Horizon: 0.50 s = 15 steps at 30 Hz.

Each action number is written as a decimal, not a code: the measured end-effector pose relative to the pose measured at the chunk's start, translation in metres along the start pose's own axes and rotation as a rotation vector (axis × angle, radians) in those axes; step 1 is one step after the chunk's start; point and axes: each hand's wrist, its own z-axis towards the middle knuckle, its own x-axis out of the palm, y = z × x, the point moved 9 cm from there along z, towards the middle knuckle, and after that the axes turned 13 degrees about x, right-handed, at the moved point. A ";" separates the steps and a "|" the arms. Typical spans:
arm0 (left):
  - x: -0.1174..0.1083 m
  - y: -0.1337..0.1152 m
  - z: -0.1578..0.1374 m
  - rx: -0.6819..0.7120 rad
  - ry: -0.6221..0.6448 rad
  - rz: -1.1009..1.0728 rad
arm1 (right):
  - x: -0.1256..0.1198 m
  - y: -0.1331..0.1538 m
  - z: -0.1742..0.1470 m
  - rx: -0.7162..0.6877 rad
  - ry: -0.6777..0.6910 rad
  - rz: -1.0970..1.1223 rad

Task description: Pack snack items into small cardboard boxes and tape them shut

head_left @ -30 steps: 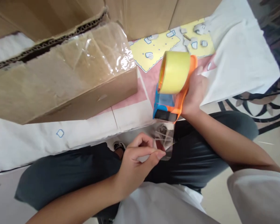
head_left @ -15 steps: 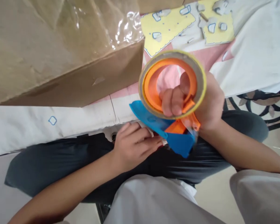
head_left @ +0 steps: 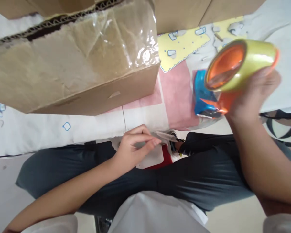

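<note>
My right hand (head_left: 252, 94) is wrapped around a tape dispenser (head_left: 202, 92) with blue and orange parts, held up over the cloth at the right. Its roll of tape (head_left: 259, 60) has a yellowish outer face around an orange core. Over my lap, my left hand (head_left: 135, 145) is closed, thumb and index finger pinched on the end of a short strip of clear tape (head_left: 168, 136). The strip points right, apart from the dispenser. Left of the dispenser stands a cardboard box (head_left: 87, 64), with shiny clear tape across its right part.
Another cardboard surface (head_left: 179, 14) stands behind the box. A cloth (head_left: 97, 126) with white, pink and yellow patches covers the surface, and small torn scraps (head_left: 236, 28) lie at the back right. My legs (head_left: 196, 171) are below the near edge.
My right hand has moved right with the tape dispenser, away from my left hand, and turned it. The clear strip now shows in my left fingers. The view has shifted slightly, showing more of the box.
</note>
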 end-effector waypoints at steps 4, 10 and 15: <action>-0.003 0.009 -0.004 -0.197 -0.032 -0.116 | 0.019 -0.018 -0.005 0.005 -0.035 0.146; -0.018 0.015 -0.003 -0.249 -0.087 -0.123 | -0.009 0.003 -0.006 -0.005 -0.243 -0.015; -0.019 0.017 -0.003 -0.254 -0.096 -0.153 | 0.015 0.065 -0.056 -0.145 -0.181 -0.170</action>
